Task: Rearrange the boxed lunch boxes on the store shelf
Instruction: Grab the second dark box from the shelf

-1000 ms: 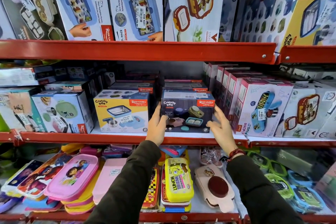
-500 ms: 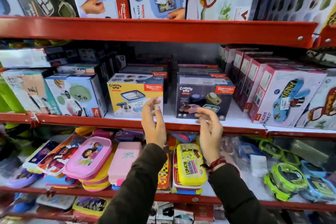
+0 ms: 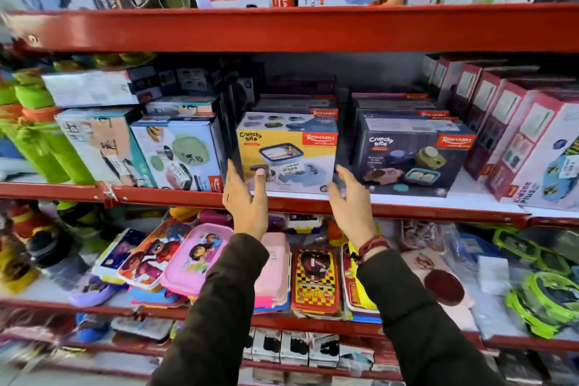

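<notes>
both arms in dark sleeves reach up from the bottom edge; red thread band on the right wrist. left hand [image 3: 246, 200] raised at the lower left corner of the yellow crunchy bite box [image 3: 286, 152], fingers [image 3: 260, 180] spread wide, thumb tip lying on the box front, the others at its left side. right hand [image 3: 351, 200] at the lower right corner of the same box, fingers loosely curled and open, tips at or just off the edge; contact cannot be told. nothing gripped by either.

below the hands: loose flat lunch boxes, a pink one [image 3: 195, 255] under the left, a red checkered one [image 3: 315, 280] between the wrists.

the yellow box stands upright at the front lip of the red middle shelf [image 3: 407, 207], directly between the fingers. just right of the right fingers, a dark blue crunchy bite box [image 3: 410, 155], a narrow gap apart. left of the left fingers, a pale blue box with a green container pictured [image 3: 178, 155]. behind the front boxes, more stacked rows. above, the upper shelf beam [image 3: 282, 28] carrying larger boxes.
</notes>
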The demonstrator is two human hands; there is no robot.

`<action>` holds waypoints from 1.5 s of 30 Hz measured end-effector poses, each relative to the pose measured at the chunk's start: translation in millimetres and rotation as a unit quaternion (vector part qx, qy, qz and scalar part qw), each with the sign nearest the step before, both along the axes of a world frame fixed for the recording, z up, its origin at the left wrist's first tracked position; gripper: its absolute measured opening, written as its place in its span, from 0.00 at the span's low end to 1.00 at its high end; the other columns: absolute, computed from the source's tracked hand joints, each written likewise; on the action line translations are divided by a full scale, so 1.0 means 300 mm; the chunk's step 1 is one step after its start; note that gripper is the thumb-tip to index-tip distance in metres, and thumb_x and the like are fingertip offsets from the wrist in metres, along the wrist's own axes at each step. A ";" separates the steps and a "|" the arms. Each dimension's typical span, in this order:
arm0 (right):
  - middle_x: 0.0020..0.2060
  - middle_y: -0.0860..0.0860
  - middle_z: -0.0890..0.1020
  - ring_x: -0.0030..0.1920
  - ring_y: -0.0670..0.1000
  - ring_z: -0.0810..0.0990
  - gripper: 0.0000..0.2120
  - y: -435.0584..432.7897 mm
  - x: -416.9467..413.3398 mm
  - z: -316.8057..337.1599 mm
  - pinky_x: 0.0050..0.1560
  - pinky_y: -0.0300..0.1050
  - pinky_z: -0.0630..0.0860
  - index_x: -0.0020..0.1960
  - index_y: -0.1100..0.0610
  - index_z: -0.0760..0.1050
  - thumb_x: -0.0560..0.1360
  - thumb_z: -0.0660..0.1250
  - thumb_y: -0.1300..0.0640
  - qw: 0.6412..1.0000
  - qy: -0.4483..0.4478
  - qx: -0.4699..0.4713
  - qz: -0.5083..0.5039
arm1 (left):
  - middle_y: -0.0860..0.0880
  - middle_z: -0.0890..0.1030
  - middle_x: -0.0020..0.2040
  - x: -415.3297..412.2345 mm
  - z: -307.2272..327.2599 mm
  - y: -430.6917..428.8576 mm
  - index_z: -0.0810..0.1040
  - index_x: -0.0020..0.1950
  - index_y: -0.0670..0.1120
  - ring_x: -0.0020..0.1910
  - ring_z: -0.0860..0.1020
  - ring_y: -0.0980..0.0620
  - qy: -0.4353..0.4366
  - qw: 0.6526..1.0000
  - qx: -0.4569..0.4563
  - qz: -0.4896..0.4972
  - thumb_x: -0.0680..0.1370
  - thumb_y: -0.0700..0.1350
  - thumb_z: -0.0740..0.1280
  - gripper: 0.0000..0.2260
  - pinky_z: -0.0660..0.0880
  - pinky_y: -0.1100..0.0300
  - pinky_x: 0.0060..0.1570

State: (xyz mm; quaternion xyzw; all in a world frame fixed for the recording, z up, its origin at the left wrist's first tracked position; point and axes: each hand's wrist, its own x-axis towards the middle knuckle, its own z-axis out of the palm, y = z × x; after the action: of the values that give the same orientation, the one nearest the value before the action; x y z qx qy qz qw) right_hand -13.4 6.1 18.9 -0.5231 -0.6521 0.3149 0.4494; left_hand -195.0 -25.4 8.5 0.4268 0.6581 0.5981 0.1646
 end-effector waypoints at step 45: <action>0.63 0.45 0.82 0.62 0.41 0.82 0.20 -0.012 -0.024 0.082 0.59 0.29 0.77 0.72 0.52 0.74 0.80 0.69 0.59 0.973 0.180 0.143 -0.034 | 0.49 0.73 0.76 -0.161 0.167 -0.010 0.68 0.78 0.50 0.75 0.71 0.54 -0.032 0.978 0.141 -0.152 0.86 0.45 0.59 0.19 0.67 0.54 0.77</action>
State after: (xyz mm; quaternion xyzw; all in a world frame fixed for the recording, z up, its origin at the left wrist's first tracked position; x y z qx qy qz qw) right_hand -20.5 2.4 43.4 -0.4100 -0.5807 0.2922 0.6398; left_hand -243.4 -28.4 58.7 0.5214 0.4888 0.6664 0.2125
